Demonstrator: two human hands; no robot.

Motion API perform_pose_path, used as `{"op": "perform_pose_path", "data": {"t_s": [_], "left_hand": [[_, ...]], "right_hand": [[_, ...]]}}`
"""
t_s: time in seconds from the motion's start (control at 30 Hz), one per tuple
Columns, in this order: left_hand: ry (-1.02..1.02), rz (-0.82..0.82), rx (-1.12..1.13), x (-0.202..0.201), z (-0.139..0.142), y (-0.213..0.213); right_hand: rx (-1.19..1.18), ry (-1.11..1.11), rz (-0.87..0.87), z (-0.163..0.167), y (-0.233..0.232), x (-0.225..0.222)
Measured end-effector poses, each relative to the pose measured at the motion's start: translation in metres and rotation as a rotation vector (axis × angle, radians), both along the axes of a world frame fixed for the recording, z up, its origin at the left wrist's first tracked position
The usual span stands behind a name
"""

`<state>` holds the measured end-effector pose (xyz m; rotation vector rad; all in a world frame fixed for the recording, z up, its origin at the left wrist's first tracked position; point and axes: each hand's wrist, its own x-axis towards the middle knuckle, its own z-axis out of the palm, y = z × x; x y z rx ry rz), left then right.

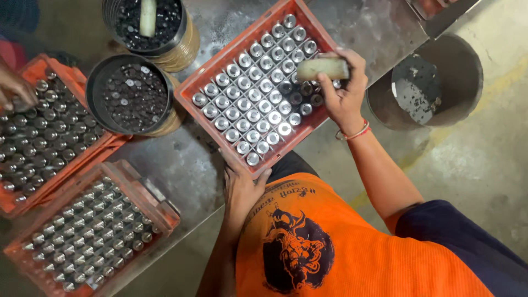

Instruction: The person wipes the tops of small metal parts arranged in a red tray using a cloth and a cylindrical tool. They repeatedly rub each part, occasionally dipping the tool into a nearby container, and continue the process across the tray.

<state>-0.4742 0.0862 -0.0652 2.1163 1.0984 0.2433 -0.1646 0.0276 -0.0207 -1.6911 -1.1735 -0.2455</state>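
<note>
An orange-red plastic crate (201, 82) sits tilted on a grey metal table, packed with several rows of shiny metal cylinders (250, 107). A few cells near its right side look dark. My right hand (344, 93) hovers over that right side, closed around a pale, stubby cylindrical block (322, 69). My left hand (242, 187) rests with its fingers on the crate's near rim.
Two round tins of small dark discs (132, 93) stand left of the crate; the far one (148, 22) holds a white stick. Two more orange crates of cylinders (82, 231) lie at left, with another person's hand (14, 91) over one. A grey bucket (426, 82) stands right.
</note>
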Motion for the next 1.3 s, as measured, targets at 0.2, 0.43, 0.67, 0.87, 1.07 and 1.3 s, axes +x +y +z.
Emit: {"op": "perform_pose_path", "data": {"t_s": [0.2, 0.43, 0.67, 0.87, 1.07, 1.3], "left_hand": [[0.035, -0.017, -0.037, 0.004, 0.006, 0.001], [0.021, -0.022, -0.048, 0.003, 0.003, 0.002], [0.009, -0.027, -0.091, 0.005, 0.007, 0.003], [0.055, -0.015, -0.150, 0.009, 0.008, 0.005], [-0.106, -0.039, -0.096, 0.010, 0.002, 0.005], [-0.051, 0.122, 0.438, 0.026, 0.011, -0.005]], "right_hand": [[-0.276, 0.020, 0.213, 0.004, -0.013, -0.005], [-0.304, 0.165, 0.142, 0.019, -0.040, -0.020], [-0.045, 0.140, 0.059, 0.006, -0.052, -0.002], [-0.377, 0.012, 0.168, 0.015, -0.055, 0.025], [-0.063, 0.247, 0.131, 0.016, -0.035, 0.039], [-0.191, 0.159, 0.240, 0.007, -0.012, 0.062]]}}
